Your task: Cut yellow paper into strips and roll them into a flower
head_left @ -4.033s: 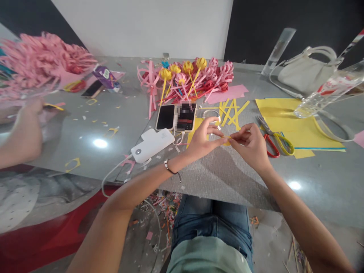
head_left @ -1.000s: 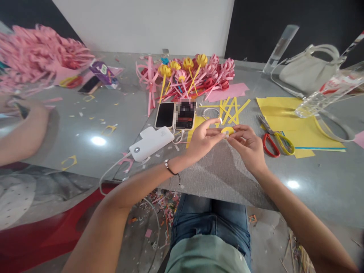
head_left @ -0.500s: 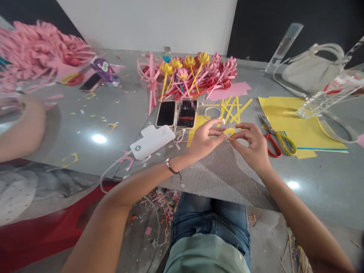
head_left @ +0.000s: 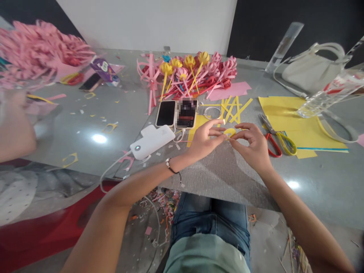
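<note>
Between my two hands is a small yellow paper piece (head_left: 229, 132), rounded along its top edge. My left hand (head_left: 205, 140) pinches it from the left with thumb and fingertips. From the right, my right hand (head_left: 251, 146) pinches the same piece, and my fingers cover much of it. Yellow paper strips (head_left: 235, 110) lie crossed just beyond my hands. Scissors (head_left: 277, 138) with one red and one yellow-green handle rest right of my right hand. A yellow sheet (head_left: 195, 132) lies partly under the phone and behind my left hand.
Two phones (head_left: 166, 113) and a white power bank (head_left: 153, 142) with a cable sit left of my hands. Paper flowers (head_left: 187, 72) are piled behind. Yellow sheets (head_left: 281, 108), a plastic bottle (head_left: 327, 96) and a white handbag (head_left: 313, 72) stand right. A co-worker's arm (head_left: 17, 129) is far left.
My hands stay almost still around the yellow paper piece. At the far left, the co-worker's arm has shifted left, uncovering a yellow and dark item on the table.
</note>
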